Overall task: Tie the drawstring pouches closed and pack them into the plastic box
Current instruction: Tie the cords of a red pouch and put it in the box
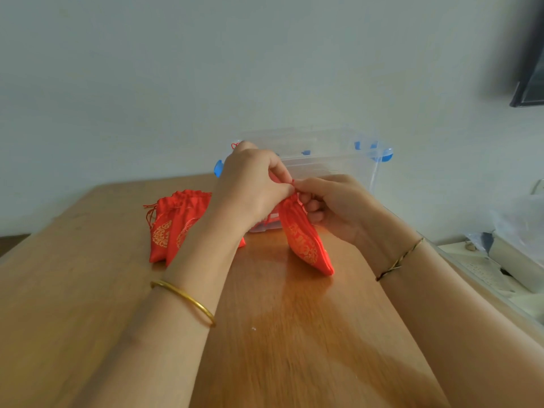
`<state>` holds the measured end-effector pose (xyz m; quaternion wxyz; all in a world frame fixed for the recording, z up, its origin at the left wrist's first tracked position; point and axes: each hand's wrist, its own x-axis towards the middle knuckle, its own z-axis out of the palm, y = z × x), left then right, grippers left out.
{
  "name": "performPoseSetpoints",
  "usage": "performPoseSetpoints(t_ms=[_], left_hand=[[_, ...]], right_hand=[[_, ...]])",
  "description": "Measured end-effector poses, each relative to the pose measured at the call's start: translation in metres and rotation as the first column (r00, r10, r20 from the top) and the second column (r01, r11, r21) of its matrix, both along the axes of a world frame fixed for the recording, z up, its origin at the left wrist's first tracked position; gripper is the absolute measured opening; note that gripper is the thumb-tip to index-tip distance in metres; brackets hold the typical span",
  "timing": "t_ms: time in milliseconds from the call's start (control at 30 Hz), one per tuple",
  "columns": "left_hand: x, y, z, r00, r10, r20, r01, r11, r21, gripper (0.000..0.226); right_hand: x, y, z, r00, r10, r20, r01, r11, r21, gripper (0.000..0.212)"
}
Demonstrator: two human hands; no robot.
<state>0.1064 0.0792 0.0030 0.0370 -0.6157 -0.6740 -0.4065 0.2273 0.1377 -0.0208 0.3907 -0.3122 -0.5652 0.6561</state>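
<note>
A red drawstring pouch (306, 242) with gold print stands tilted on the wooden table (88, 290), its gathered neck raised between my hands. My left hand (253, 187) pinches the red drawstring at the neck, and a loop of cord shows above its knuckles. My right hand (332, 204) pinches the cord from the other side, fingers curled beside the neck. A pile of more red pouches (173, 225) lies to the left, partly behind my left forearm. The clear plastic box (332, 160) with blue latches stands open behind my hands; something red shows low inside it.
A clear lid or panel edge (485, 278) runs along the table's right side. Beyond it lie a white keyboard-like item (482, 272) and a plastic-wrapped object (518, 228). A plain wall stands behind the table, with a dark frame (530, 83) at upper right.
</note>
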Motion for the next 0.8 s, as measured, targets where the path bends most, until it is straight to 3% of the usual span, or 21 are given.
performPoseSetpoints(t_ms=[133, 267, 333, 400, 500, 633, 733, 800], left_hand=[[0.000, -0.002, 0.001, 0.998, 0.025, -0.064, -0.023, 1.000, 0.020, 0.009], [-0.002, -0.001, 0.000, 0.998, -0.001, -0.069, 0.003, 1.000, 0.020, 0.008], [-0.007, -0.001, 0.000, 0.998, -0.001, -0.067, 0.003, 1.000, 0.027, 0.010], [-0.015, -0.001, 0.002, 0.997, 0.019, -0.068, -0.017, 0.999, 0.039, 0.010], [-0.017, 0.002, -0.001, 0.996, 0.045, -0.083, -0.040, 0.997, 0.062, 0.008], [-0.015, 0.003, -0.005, 0.991, -0.026, 0.133, 0.019, 0.998, 0.061, 0.015], [-0.020, 0.002, -0.003, 0.954, -0.060, 0.293, 0.032, 0.995, 0.097, 0.016], [-0.022, 0.004, -0.003, 0.918, -0.093, 0.387, 0.045, 0.990, 0.130, 0.018]], right_hand=[[0.001, 0.001, 0.001, 0.996, 0.061, -0.061, -0.067, 0.992, -0.105, 0.025], [0.004, 0.005, -0.002, 0.987, 0.138, -0.088, -0.145, 0.987, -0.077, 0.027], [0.007, 0.007, -0.002, 0.994, 0.108, -0.007, -0.108, 0.994, 0.036, 0.024], [0.009, 0.012, -0.003, 0.983, -0.085, 0.160, 0.041, 0.964, 0.261, 0.020], [0.007, 0.014, -0.008, 0.948, -0.236, 0.213, 0.133, 0.903, 0.409, 0.018], [0.010, 0.016, -0.012, 0.973, -0.071, 0.219, -0.002, 0.948, 0.318, 0.005], [0.020, 0.022, -0.022, 0.905, 0.064, 0.420, -0.200, 0.937, 0.288, 0.036], [0.021, 0.023, -0.029, 0.853, 0.078, 0.515, -0.264, 0.917, 0.298, 0.042]])
